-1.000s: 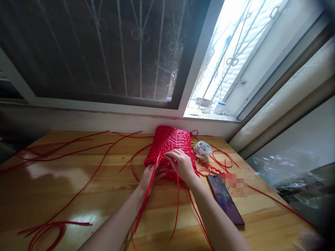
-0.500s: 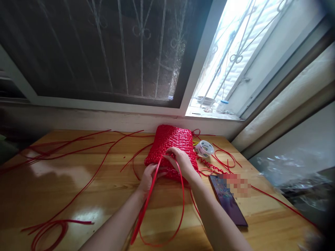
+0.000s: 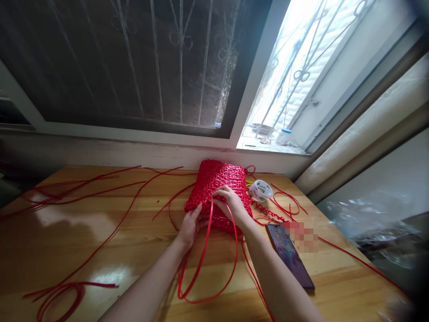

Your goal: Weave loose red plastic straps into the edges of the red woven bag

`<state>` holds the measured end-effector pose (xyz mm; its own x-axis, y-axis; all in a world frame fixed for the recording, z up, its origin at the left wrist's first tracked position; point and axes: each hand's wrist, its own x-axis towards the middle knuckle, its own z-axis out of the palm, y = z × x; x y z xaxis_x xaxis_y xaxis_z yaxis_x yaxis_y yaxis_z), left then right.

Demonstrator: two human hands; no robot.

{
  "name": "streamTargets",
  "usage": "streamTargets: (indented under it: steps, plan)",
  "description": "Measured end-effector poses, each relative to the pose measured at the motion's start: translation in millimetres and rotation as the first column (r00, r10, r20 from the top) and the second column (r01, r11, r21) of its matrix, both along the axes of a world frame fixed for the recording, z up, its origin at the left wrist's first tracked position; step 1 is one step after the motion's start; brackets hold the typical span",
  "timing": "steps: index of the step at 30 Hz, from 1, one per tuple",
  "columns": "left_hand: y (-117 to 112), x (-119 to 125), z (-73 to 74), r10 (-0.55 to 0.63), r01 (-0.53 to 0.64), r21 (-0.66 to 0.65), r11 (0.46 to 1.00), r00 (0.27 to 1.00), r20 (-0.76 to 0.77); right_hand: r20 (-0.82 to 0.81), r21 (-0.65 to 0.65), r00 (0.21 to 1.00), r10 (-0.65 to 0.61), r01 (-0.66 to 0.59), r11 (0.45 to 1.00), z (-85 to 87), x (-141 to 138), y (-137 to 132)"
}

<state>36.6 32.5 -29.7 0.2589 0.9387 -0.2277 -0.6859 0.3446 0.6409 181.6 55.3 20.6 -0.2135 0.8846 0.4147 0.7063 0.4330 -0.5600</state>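
A red woven bag (image 3: 219, 179), glossy and pillow-shaped, stands on the wooden table by the wall. Its lower left edge is gripped by my left hand (image 3: 190, 227), thumb in front and the other fingers partly hidden. My right hand (image 3: 231, 205) is closed in a pinch on a red plastic strand (image 3: 207, 239) against the front of the bag. From that pinch the strand hangs in a long loop toward me, between my forearms. Where its end enters the weave is too small to make out.
Loose red strands (image 3: 114, 230) lie across the left of the table, with a coil (image 3: 78, 299) at the front left. To the right are a tape roll (image 3: 260, 190), a braided red cord (image 3: 270, 212) and a phone (image 3: 290, 257). A window (image 3: 161, 129) rises behind.
The strand's loop has swung right, off my left hand, and opened wider. My left hand has shifted slightly, its thumb now up on the bag's edge. The right hand keeps its pinch.
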Motion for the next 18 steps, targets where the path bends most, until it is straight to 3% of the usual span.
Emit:
streamTargets:
  steps: [5, 8, 10, 13, 15, 18]
  plan:
    - [0, -4, -4.1, 0.001, -0.004, 0.026, 1.000, 0.994, 0.107, 0.031, 0.020, 0.999, -0.018, 0.017, 1.000, 10.7, 13, -15]
    - [1, -4, -10.8, -0.010, 0.002, 0.049, 0.999, 0.988, 0.153, 0.145, 0.041, 0.989, -0.004, -0.001, 0.999, 11.7, 21, -28]
    - [5, 0, -14.3, -0.051, 0.044, 0.055, 0.998, 0.990, 0.133, 0.248, 0.059, 0.969, 0.001, -0.017, 0.998, 7.5, 24, -34]
    - [16, 11, -16.5, -0.109, 0.097, 0.092, 0.991, 0.984, 0.139, 0.363, 0.116, 0.926, -0.103, 0.064, 0.991, -4.0, 26, -39]
    - [23, 19, -16.7, -0.163, 0.139, 0.142, 0.980, 0.971, 0.176, 0.400, 0.150, 0.901, -0.169, 0.117, 0.982, -11.9, 25, -39]
    - [29, 25, -17.4, -0.266, 0.231, 0.179, 0.956, 0.942, 0.207, 0.412, 0.167, 0.895, -0.173, 0.113, 0.979, -18.1, 25, -39]
